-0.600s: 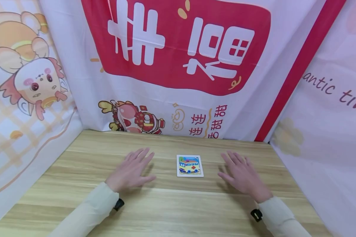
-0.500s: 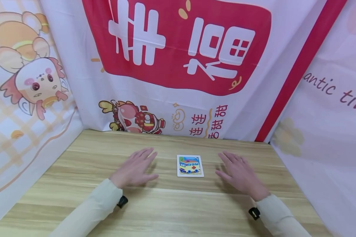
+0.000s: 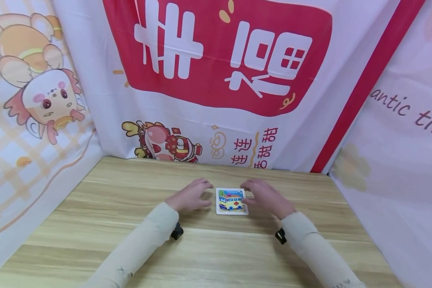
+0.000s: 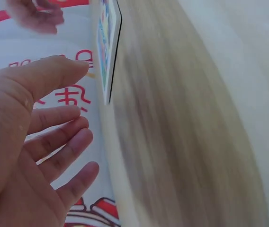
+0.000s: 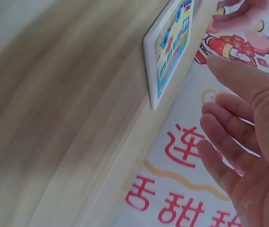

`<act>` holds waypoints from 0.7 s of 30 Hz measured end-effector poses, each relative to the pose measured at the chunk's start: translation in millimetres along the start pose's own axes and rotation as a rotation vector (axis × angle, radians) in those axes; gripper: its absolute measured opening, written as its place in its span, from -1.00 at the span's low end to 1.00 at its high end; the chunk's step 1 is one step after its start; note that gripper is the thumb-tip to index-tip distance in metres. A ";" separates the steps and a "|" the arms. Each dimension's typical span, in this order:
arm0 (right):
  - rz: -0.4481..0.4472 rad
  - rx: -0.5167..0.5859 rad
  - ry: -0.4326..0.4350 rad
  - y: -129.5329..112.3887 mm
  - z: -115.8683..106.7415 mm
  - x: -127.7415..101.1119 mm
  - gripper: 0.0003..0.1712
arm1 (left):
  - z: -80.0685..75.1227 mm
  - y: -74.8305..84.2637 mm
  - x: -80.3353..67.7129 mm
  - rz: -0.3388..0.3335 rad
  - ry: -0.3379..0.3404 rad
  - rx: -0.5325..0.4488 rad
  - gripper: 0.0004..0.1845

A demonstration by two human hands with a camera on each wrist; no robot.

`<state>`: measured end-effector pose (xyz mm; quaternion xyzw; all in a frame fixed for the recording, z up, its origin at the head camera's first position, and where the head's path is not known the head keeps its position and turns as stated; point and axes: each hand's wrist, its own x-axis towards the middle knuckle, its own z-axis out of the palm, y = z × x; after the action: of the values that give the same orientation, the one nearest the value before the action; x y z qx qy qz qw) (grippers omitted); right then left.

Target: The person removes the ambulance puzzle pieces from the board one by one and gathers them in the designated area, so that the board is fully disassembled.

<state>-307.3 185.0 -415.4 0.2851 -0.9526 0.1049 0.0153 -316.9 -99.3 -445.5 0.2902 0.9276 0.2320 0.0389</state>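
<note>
A small square picture board (image 3: 231,203) with a white rim and a cartoon ambulance on it lies flat, picture up, on the wooden table. Just off its left side hovers my left hand (image 3: 191,196), fingers relaxed and slightly bent, thumb apart. On the opposite side, my right hand (image 3: 268,199) reaches over the board's right edge in the head view. The left wrist view shows a gap between that hand's fingers (image 4: 70,151) and the board (image 4: 108,52). In the right wrist view, the board (image 5: 170,52) likewise stands apart from the thumb (image 5: 234,78). Neither hand holds anything.
The wooden table (image 3: 209,256) stretches out on all sides of the board. Behind it hangs a white cloth (image 3: 108,120) with a large red print. More printed cloth closes off the left side (image 3: 75,160) and right side (image 3: 389,168). Black bands (image 3: 177,231) sit at the wrists.
Both hands have moved inward from either side towards the board, the left going right and the right going left. Their spread fingers have bent a little. The board stays where it was.
</note>
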 end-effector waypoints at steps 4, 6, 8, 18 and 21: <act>-0.042 0.075 -0.061 -5.8 8.8 22.9 -0.51 | 8.8 4.1 16.6 0.017 0.006 -0.003 -0.37; -0.070 0.094 -0.073 -7.3 14.2 32.5 -0.53 | 13.1 5.3 22.8 0.010 0.006 -0.004 -0.37; -0.079 0.107 -0.083 -8.3 19.0 40.1 -0.53 | 16.7 6.0 27.1 -0.009 0.002 -0.019 -0.37; -0.033 0.116 -0.120 -12.2 31.8 61.6 -0.57 | 21.4 4.4 34.9 -0.078 -0.015 -0.080 -0.41; -0.037 0.116 -0.132 -12.4 32.8 64.5 -0.59 | 22.1 4.0 35.0 -0.076 -0.015 -0.085 -0.44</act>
<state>-353.5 133.3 -439.4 0.3093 -0.9385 0.1404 -0.0623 -339.2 -67.9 -461.1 0.2548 0.9269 0.2674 0.0671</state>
